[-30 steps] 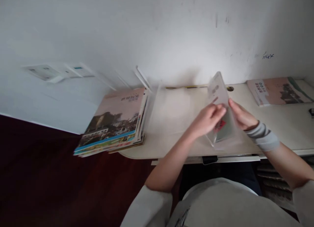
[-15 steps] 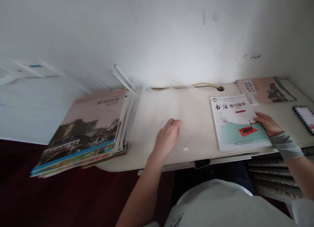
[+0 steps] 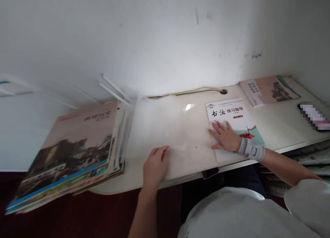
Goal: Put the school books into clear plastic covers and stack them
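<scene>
A white and teal booklet (image 3: 229,116) with Chinese lettering lies flat on the pale desk (image 3: 281,128). My right hand (image 3: 224,136) rests flat on its left half, fingers spread, a grey brace on the wrist. A clear plastic sheet (image 3: 170,128) is spread over the middle of the desk, left of the booklet. My left hand (image 3: 155,166) lies on the sheet's near edge, close to the desk's front rim, with its fingers loosely curled and nothing visibly in them.
A tall stack of books (image 3: 77,152) overhangs the desk's left end. A pink-covered book (image 3: 269,90) lies at the back right, a dark blurred object (image 3: 313,116) at the far right. A yellow cable (image 3: 188,91) runs along the wall.
The booklet, held up in both hands a second ago, now lies flat. My right hand slid from its right edge onto its left half. My left hand drew back toward the desk's front edge.
</scene>
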Motion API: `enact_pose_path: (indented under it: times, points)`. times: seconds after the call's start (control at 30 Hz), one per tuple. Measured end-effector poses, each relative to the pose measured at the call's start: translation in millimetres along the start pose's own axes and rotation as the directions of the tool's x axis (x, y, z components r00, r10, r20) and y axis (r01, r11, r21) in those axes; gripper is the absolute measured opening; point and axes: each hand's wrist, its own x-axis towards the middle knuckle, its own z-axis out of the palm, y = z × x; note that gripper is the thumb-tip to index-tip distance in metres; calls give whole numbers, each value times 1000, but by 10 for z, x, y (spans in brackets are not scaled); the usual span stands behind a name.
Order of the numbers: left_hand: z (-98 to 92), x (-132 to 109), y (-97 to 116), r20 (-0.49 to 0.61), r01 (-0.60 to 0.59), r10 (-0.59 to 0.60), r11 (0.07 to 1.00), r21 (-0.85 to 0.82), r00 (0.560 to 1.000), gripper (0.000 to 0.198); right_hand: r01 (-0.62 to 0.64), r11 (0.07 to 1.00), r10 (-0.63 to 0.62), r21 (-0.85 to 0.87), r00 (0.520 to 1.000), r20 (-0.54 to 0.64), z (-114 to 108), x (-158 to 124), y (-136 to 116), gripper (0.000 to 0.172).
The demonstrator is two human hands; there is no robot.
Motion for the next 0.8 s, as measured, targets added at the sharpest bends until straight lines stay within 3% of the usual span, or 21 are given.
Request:
enact_pose_path:
  times: [0.2,0.43,0.57,0.63,0.7,0.8]
  points:
    - [61,-71,-31,-19,10,-12,993,-117,1000,34,-19,993,24,116,999,-42,15,-79,208,67]
    - [81,-85,10,-21,25,-28,992,-121,999,35,15,998,-14,56,1000,-7,20,-75,247,70]
    - [87,-80,-29,-12,15,-17,993,-117,1000,36,53,998,-52,-16,998,25,-31,-154,429,71]
    - [61,-92,-43,-12,35,-36,992,-117,999,37,-20,998,21,-57,1000,16,-65,-267,620,69]
    - [21,-118,-11,-61,64,-69,994,-87,996,39,-190,978,188,-84,982,-27,-94,-429,850,67]
    - [4,-159,208,-237,-12,12,1000,3,971,40,-466,880,457,-86,883,-110,-105,-705,1160,68]
